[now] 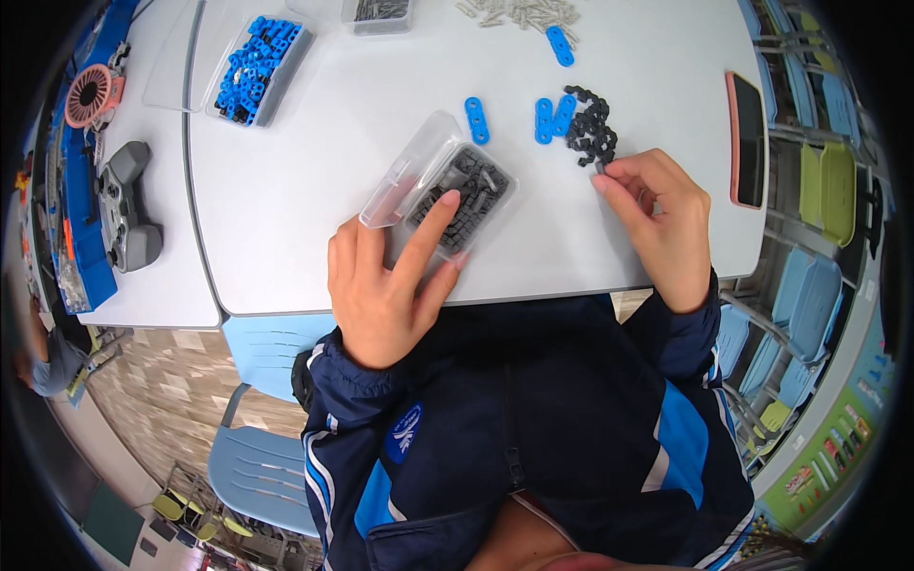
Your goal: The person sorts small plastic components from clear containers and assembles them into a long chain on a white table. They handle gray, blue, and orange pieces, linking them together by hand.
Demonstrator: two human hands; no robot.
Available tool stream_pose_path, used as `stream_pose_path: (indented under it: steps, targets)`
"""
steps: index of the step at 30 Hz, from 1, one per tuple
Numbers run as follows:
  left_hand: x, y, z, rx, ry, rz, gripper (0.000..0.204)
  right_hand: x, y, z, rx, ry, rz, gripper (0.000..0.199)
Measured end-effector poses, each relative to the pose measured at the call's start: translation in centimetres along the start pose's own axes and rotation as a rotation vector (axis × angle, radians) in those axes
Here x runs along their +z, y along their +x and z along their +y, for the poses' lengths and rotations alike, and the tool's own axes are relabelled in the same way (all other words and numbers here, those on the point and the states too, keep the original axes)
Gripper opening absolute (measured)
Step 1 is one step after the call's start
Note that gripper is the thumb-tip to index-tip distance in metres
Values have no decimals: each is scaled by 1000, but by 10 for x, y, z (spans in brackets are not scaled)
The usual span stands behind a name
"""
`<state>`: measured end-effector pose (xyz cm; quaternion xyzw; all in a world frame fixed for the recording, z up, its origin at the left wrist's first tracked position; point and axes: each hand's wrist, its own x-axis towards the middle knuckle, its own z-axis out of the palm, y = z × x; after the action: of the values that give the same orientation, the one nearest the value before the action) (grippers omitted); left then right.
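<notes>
One small grey piece [599,168] is sitting pinched between the thumb and forefinger of the right hand [662,214], which I'm watching from afar; that fingertip hold is probably suiting so little a part. It is hovering right at the black links [592,133], though I'm not managing to tell whether they are touching. The left hand [386,281] is grasping nothing that I'm seeing: its fingers are spreading loosely, the forefinger dipping over the dark parts [465,226] in a clear box [507,195], the thumb lying against its near end, perhaps steadying it. The lid [400,178] is leaning open leftward, leaving the contents reachable. Farther out, two blue bars [544,121] are lying beside the black links, within easy reach; a lone blue bar [477,121] is lying near the box. At the sides, a phone [749,140] and a game controller [133,209] are resting, seemingly out of the way.
</notes>
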<state>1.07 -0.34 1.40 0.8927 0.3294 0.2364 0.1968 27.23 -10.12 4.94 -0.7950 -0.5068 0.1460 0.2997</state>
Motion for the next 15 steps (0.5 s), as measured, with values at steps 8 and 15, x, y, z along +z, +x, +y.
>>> stream_pose_path:
  steps: [8,15]
  targets:
    - [-2,1,2,-17,-35,17,64,11,11,-48,-323,155,-9,13]
    - [6,-6,-8,20,-149,108,78,43,26,-51,-387,187,-17,20]
